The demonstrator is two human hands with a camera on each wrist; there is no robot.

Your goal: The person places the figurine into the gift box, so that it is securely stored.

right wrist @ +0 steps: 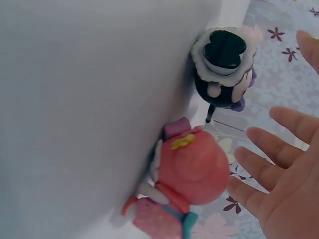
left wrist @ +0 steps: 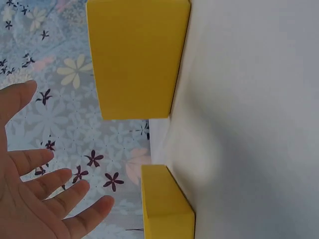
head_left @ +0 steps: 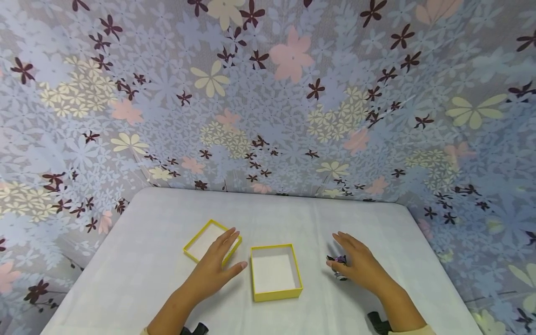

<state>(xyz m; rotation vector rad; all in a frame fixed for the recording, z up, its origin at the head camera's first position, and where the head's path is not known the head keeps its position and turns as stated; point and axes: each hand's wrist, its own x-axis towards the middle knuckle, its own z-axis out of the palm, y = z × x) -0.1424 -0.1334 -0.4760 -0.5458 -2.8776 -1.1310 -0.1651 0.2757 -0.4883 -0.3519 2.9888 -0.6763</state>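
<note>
On the white table [head_left: 138, 274] stands an open yellow box [head_left: 277, 295] with a white inside and nothing in it. To its left lies a second, shallower yellow box [head_left: 201, 239]. My left hand [head_left: 219, 263] is spread flat, fingers straight, over that shallow box's right edge; it holds nothing. The left wrist view shows the same open palm [left wrist: 40, 199] beside two yellow box walls [left wrist: 137, 55]. My right hand [head_left: 356, 263] is spread over two small figurines [head_left: 340, 263]: a pink one [right wrist: 187, 174] and a black-and-white one [right wrist: 224, 64]. Its fingers [right wrist: 279, 164] are straight and apart from them.
A floral cloth [head_left: 268, 93] hangs behind and around the table on all sides. The table's rounded far edge [head_left: 272, 195] meets the cloth. Black wrist-camera mounts [head_left: 378, 322] show at the bottom edge.
</note>
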